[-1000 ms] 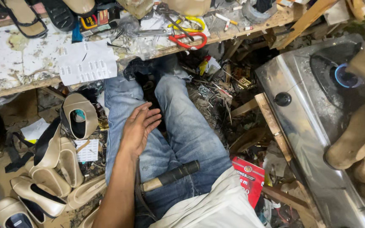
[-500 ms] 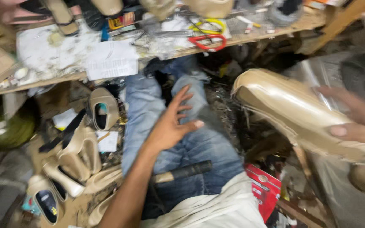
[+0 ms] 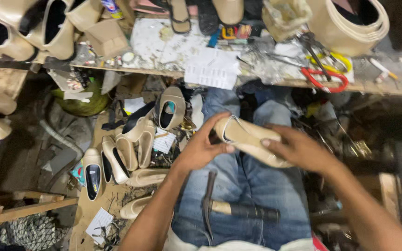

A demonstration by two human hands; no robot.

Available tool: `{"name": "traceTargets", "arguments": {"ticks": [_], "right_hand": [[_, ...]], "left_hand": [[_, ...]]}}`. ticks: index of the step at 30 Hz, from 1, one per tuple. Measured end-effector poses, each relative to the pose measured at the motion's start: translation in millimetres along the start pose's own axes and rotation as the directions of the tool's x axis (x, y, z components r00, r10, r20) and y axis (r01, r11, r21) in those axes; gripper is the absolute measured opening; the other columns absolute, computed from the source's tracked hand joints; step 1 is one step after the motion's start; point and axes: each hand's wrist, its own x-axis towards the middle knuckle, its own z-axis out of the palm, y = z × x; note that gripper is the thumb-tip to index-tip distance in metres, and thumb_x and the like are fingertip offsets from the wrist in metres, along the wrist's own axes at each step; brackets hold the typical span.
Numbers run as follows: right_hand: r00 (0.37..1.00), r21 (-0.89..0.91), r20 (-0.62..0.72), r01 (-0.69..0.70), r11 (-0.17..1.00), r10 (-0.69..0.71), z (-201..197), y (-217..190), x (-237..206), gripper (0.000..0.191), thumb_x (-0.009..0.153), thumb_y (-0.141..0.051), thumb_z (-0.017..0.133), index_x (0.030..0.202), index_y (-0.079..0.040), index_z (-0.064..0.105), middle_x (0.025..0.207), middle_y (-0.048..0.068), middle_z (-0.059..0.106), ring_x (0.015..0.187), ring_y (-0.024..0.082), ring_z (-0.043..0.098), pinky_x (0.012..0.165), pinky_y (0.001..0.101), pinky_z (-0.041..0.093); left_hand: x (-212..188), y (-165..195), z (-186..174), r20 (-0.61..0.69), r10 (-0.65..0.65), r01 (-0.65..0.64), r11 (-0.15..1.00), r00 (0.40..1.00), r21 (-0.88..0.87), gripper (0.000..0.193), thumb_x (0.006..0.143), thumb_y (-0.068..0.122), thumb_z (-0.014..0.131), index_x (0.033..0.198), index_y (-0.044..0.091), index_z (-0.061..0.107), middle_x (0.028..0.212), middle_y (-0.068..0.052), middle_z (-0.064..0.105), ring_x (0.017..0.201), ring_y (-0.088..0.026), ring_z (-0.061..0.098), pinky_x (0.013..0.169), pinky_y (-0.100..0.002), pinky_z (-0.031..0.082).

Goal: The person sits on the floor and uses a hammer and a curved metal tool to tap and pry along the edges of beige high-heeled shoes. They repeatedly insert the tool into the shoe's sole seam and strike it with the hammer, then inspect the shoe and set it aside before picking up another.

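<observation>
Beige shoe (image 3: 252, 145) sits mid-frame over my jeans (image 3: 252, 186), left hand (image 3: 201, 149) and right hand (image 3: 298, 148) both gripping it; hammer (image 3: 231, 209) on my lap, more shoes (image 3: 126, 153) lower left.

A single view is given, taken from a camera worn on the head and aimed steeply downward over the lap. The jeans-clad legs (image 3: 243, 195) are seen from directly above, close to the lens, with both forearms entering from the bottom edge. The cluttered workbench (image 3: 164, 44) is framed along the top, farther off, and the floor with beige shoes (image 3: 131, 148) is taken in at the left. No second view is provided, so no overlap is shared.
</observation>
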Motion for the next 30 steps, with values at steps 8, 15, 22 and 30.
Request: {"name": "traceTargets", "arguments": {"ticks": [8, 15, 22, 30], "right_hand": [[0.957, 0.196, 0.030, 0.277, 0.941, -0.288, 47, -26, 71, 0.058, 0.088, -0.045, 0.069, 0.129, -0.003, 0.066, 0.118, 0.013, 0.071, 0.106, 0.022, 0.069, 0.090, 0.0347, 0.053], [0.996, 0.151, 0.010, 0.082, 0.985, -0.084, 65, -33, 94, 0.058, 0.076, -0.045, 0.080, 0.113, -0.002, 0.072, 0.104, 0.012, 0.075, 0.096, 0.024, 0.071, 0.084, 0.0345, 0.055], [0.976, -0.056, -0.069, 0.204, 0.977, -0.208, 57, -42, 80, 0.064, 0.089, -0.051, 0.066, 0.137, -0.009, 0.058, 0.120, 0.016, 0.069, 0.104, 0.034, 0.068, 0.087, 0.0423, 0.051], [0.937, -0.524, -0.133, 0.210, 0.825, -0.323, 57, -37, 43, 0.075, 0.081, -0.062, 0.064, 0.138, -0.013, 0.057, 0.101, 0.012, 0.069, 0.093, 0.032, 0.066, 0.078, 0.0460, 0.047]], "left_hand": [[-7, -40, -24, -0.009, -0.100, 0.099, 0.988, 0.995, -0.116, 0.073, 0.096, 0.020, 0.072, 0.160, 0.010, 0.038, 0.153, -0.008, 0.052, 0.138, -0.017, 0.050, 0.116, -0.034, 0.042], [-10, -47, -35, -0.131, -0.221, 0.216, 0.975, 0.966, -0.055, 0.060, 0.103, 0.035, 0.060, 0.155, 0.009, 0.047, 0.139, -0.006, 0.065, 0.124, -0.012, 0.057, 0.107, -0.029, 0.046], [0, -54, -40, -0.182, -0.403, 0.324, 0.879, 0.897, -0.349, 0.054, 0.109, 0.024, 0.060, 0.158, 0.003, 0.058, 0.109, -0.007, 0.056, 0.094, -0.016, 0.045, 0.083, -0.028, 0.040], [13, -49, -41, -0.240, -0.553, 0.338, 0.740, 0.798, -0.581, 0.043, 0.088, 0.012, 0.075, 0.126, -0.006, 0.066, 0.114, -0.016, 0.074, 0.101, -0.021, 0.072, 0.089, -0.034, 0.059]]}}
